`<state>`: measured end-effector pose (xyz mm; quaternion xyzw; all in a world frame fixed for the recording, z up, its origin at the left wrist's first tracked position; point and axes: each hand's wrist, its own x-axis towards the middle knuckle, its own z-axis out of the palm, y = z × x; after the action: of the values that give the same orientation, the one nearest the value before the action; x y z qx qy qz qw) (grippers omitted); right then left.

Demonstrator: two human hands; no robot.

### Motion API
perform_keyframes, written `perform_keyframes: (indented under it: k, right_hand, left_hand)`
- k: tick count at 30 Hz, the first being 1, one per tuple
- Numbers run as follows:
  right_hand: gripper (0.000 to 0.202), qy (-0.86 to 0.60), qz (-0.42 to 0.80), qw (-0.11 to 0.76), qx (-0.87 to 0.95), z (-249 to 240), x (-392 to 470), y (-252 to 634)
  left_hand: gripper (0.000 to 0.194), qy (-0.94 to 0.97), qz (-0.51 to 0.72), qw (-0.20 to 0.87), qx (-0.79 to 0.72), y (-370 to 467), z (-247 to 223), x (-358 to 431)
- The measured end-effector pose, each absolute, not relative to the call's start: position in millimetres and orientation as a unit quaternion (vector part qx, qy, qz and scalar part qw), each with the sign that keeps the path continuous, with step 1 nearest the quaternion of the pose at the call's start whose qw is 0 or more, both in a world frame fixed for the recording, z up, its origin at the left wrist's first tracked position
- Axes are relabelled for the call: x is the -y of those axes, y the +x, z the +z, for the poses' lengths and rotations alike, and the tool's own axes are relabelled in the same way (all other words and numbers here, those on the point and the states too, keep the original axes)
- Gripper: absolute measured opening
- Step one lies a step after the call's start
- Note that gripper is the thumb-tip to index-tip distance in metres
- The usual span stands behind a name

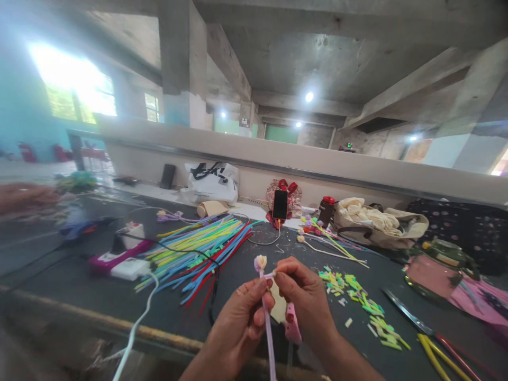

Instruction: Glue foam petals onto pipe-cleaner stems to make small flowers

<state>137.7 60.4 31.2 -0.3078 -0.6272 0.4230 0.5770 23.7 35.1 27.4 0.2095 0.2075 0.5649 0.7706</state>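
My left hand (246, 312) is closed around a lilac pipe-cleaner stem (269, 333), which runs down toward the bottom edge. On top of the stem sits a small cream and lilac fuzzy flower head (260, 263). My right hand (304, 293) pinches the end of a short lilac piece (270, 275) that sticks out sideways from the stem just below the head. A pink object (292, 325) shows partly behind my right hand, and its kind is hidden. Between my hands lies a pale cream patch (279, 304) on the table.
Long coloured pipe cleaners (206, 243) lie left; short cut pieces (359, 293) and scissors (413, 317) right. Finished-looking stems (333, 248), a phone (280, 204), a bottle (326, 211) and a cloth bag (381, 227) stand behind. A power strip (119, 259) trails cables. Another person's hand (27, 198) is far left.
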Motion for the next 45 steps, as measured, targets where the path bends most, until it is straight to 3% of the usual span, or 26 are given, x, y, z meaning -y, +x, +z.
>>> perform_keyframes:
  k: [8, 16, 27, 34, 45]
  right_hand:
    - [0.006, -0.279, 0.522, 0.6, 0.538, 50.6, -71.0, 166.6]
    - [0.005, -0.265, 0.355, 0.451, 0.775, 71.1, -72.1, 173.9]
    - [0.006, -0.239, 0.24, 0.351, 0.873, 80.9, -70.7, 176.5]
    - [0.008, -0.26, 0.171, 0.368, 0.876, 77.4, -74.7, 176.0]
    - [0.007, -0.263, 0.191, 0.384, 0.864, 74.1, -77.0, 172.8]
  left_hand:
    - [0.018, 0.23, 0.542, 0.777, -0.223, 18.7, 15.4, -36.5]
    - [0.02, 0.276, 0.486, 0.796, -0.232, 16.1, 8.7, -35.2]
    - [0.026, 0.337, 0.47, 0.764, -0.285, 16.8, 12.3, -32.7]
    - [0.022, 0.353, 0.466, 0.753, -0.302, 16.6, 9.4, -33.4]
    - [0.025, 0.375, 0.457, 0.74, -0.32, 17.6, 11.5, -33.2]
